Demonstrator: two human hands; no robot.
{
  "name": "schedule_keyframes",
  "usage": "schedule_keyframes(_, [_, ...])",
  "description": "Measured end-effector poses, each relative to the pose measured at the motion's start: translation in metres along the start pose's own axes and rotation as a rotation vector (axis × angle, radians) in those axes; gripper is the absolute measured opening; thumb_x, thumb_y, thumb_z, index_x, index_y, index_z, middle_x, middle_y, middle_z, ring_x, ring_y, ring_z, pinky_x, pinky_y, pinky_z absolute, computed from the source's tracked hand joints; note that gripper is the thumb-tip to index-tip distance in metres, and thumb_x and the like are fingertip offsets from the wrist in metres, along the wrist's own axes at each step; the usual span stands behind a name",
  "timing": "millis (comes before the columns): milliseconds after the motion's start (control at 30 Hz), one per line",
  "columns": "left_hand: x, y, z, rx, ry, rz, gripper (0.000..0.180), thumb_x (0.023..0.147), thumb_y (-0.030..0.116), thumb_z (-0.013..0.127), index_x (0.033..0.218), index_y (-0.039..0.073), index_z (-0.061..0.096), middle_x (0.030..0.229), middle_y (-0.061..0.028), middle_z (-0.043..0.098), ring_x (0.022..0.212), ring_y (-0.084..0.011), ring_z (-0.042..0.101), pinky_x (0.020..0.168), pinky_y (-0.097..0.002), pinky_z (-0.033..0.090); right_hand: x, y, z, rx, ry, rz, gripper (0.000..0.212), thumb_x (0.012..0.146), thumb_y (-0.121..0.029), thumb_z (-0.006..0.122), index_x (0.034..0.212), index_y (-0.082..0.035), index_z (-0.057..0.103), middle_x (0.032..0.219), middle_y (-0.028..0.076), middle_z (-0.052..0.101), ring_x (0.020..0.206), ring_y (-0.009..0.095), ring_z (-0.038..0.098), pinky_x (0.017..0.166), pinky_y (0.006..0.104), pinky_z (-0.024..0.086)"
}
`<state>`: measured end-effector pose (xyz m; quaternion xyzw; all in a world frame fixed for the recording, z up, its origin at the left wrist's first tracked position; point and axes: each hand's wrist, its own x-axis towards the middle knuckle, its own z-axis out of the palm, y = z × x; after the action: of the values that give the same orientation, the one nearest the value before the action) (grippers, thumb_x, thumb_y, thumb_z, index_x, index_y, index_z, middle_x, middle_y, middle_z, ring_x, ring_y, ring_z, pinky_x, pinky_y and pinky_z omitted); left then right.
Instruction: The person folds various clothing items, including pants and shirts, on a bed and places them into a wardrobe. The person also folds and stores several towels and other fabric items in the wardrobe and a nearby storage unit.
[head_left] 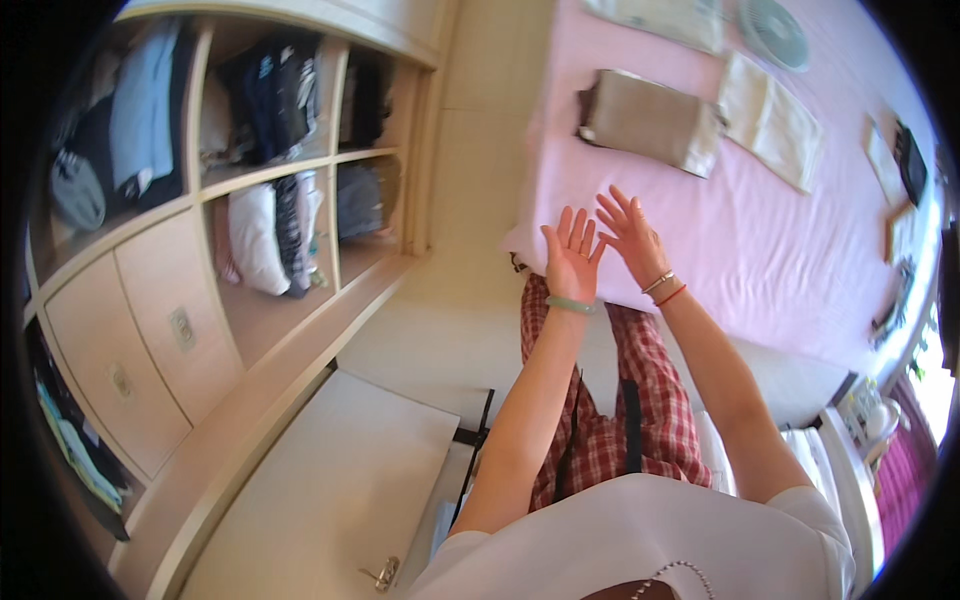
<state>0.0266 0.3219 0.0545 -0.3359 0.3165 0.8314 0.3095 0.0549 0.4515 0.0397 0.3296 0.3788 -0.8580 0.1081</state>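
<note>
Both my arms reach forward over the near edge of a bed with a pink sheet point(760, 260). My left hand point(573, 255), a green bangle on its wrist, is palm up with its fingers stretched out and nothing in it. Close beside it my right hand point(632, 235) is also open, fingers apart, wearing a bracelet and a red cord. Beyond the hands lies a folded grey-brown cloth point(652, 120). To its right is a folded cream cloth point(768, 120), and a pale folded piece point(665, 18) lies farther back.
An open wardrobe point(265, 176) with hanging clothes and drawers point(180, 325) stands on the left. A white door point(330, 480) with a handle is at lower left. A round fan point(773, 33) sits at the bed's far side. Dark items point(910, 162) lie at the right edge.
</note>
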Motion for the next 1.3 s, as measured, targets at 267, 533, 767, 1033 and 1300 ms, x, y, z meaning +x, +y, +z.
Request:
schedule_keyframes(267, [-0.022, -0.055, 0.08, -0.032, -0.276, -0.168, 0.062, 0.097, 0.057, 0.03, 0.146, 0.018, 0.032, 0.15, -0.0066, 0.032, 0.138, -0.0246, 0.03, 0.113, -0.0434, 0.024, -0.079, -0.057, -0.062, 0.458, 0.115, -0.247, 0.067, 0.098, -0.056, 0.032, 0.148, -0.011, 0.026, 0.151, 0.012, 0.031, 0.136, 0.029, 0.033, 0.109, 0.0432, 0.03])
schedule_keyframes(533, [-0.038, -0.111, 0.151, 0.108, -0.446, -0.356, 0.058, 0.099, 0.054, 0.028, 0.145, 0.02, 0.032, 0.149, -0.0043, 0.035, 0.137, -0.0224, 0.032, 0.111, -0.0428, 0.028, -0.164, -0.107, -0.109, 0.556, 0.318, -0.487, 0.064, 0.099, -0.052, 0.028, 0.147, -0.01, 0.027, 0.148, 0.013, 0.034, 0.133, 0.033, 0.037, 0.106, 0.0467, 0.036])
schedule_keyframes(767, [-0.031, -0.178, 0.192, 0.153, -0.538, -0.498, 0.054, 0.099, 0.052, 0.031, 0.143, 0.021, 0.036, 0.147, -0.0043, 0.038, 0.135, -0.0221, 0.034, 0.109, -0.0425, 0.032, -0.199, -0.119, -0.176, 0.736, 0.355, -0.663, 0.061, 0.1, -0.05, 0.027, 0.146, -0.011, 0.029, 0.149, 0.012, 0.033, 0.136, 0.034, 0.033, 0.11, 0.0502, 0.031])
schedule_keyframes(1033, [-0.001, -0.295, 0.257, 0.273, -0.524, -0.545, 0.052, 0.099, 0.05, 0.032, 0.142, 0.021, 0.036, 0.145, -0.0038, 0.039, 0.134, -0.0225, 0.036, 0.108, -0.0432, 0.033, -0.207, -0.151, -0.295, 0.83, 0.385, -0.718, 0.063, 0.099, -0.053, 0.028, 0.146, -0.011, 0.028, 0.148, 0.012, 0.034, 0.134, 0.034, 0.036, 0.108, 0.0504, 0.033])
schedule_keyframes(1300, [0.041, -0.458, 0.34, 0.355, -0.581, -0.513, 0.051, 0.099, 0.049, 0.035, 0.141, 0.019, 0.036, 0.145, -0.0049, 0.038, 0.134, -0.0236, 0.036, 0.108, -0.0434, 0.033, -0.221, -0.215, -0.472, 0.864, 0.321, -0.747, 0.062, 0.1, -0.051, 0.028, 0.147, -0.012, 0.026, 0.149, 0.011, 0.034, 0.134, 0.033, 0.036, 0.108, 0.049, 0.033])
